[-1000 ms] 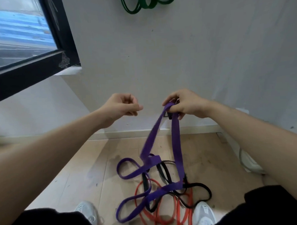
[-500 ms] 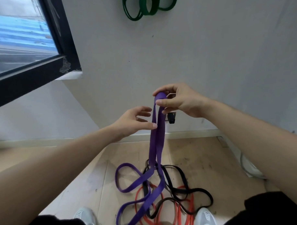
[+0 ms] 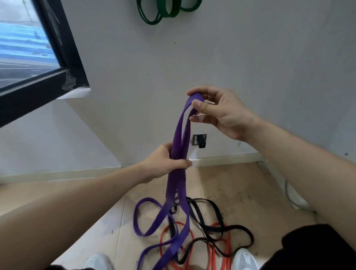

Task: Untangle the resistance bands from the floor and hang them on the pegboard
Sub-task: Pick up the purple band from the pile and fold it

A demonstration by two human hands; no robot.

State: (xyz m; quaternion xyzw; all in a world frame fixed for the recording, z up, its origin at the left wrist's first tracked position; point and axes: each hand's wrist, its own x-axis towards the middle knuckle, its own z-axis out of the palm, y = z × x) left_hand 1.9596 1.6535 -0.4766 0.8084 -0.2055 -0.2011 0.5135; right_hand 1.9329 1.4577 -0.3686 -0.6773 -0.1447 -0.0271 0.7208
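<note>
Your right hand (image 3: 223, 115) pinches the top fold of the purple band (image 3: 178, 139) between thumb and fingertips, held up in front of the wall (image 3: 251, 51). Your left hand (image 3: 164, 163) is lower down, with its fingers wrapped round both hanging strands and squeezing them together. The two hands are apart, one above the other, and both clamp the same band. From your left hand the purple band drops to the floor (image 3: 245, 193), where its lower loops lie spread between your shoes (image 3: 99, 262). There it crosses the black band (image 3: 205, 200) and the orange band (image 3: 214, 263). I cannot tell from here whether the purple one is threaded through the black loops or only lies over them. As for progress, the green bands (image 3: 164, 10) hang high on the wall at the top of view, though the peg holding them is out of sight, so that colour looks finished. The purple band is in hand but not yet free of the heap. The black and orange bands lie untouched on the floor. By my reckoning you are early in the job, with three colours left to clear and hang.
</note>
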